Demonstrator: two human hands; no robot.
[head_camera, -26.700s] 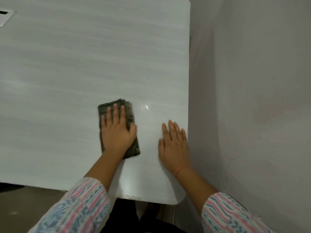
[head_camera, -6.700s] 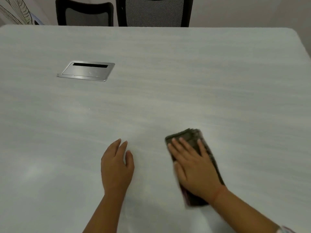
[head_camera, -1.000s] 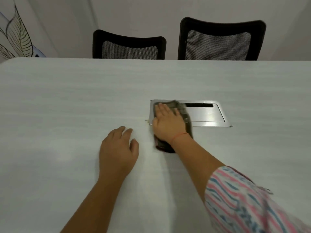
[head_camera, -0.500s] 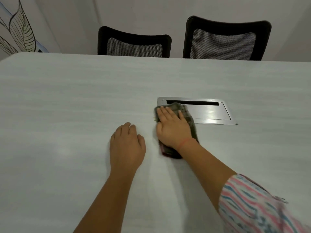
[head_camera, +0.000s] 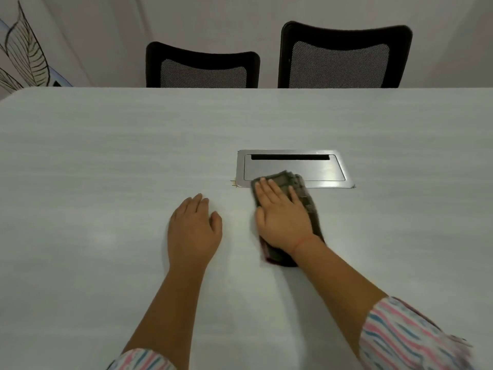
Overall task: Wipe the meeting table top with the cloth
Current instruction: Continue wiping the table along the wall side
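The pale grey meeting table top (head_camera: 106,161) fills most of the view. A dark folded cloth (head_camera: 298,184) lies on it, its far end overlapping the near edge of a metal cable hatch (head_camera: 314,166). My right hand (head_camera: 281,217) presses flat on the cloth, fingers pointing away from me, covering its middle. My left hand (head_camera: 193,228) rests palm down on the bare table, a hand's width to the left of the cloth, holding nothing.
Two black mesh-backed chairs (head_camera: 202,66) (head_camera: 344,56) stand behind the table's far edge against a plain wall. A leaf drawing (head_camera: 24,54) marks the wall at the far left. The table's rounded far-left corner (head_camera: 10,96) is in view.
Over the last second my right hand has drawn the cloth back towards me off the hatch, so more of the metal plate shows. My left hand has stayed flat on the table.
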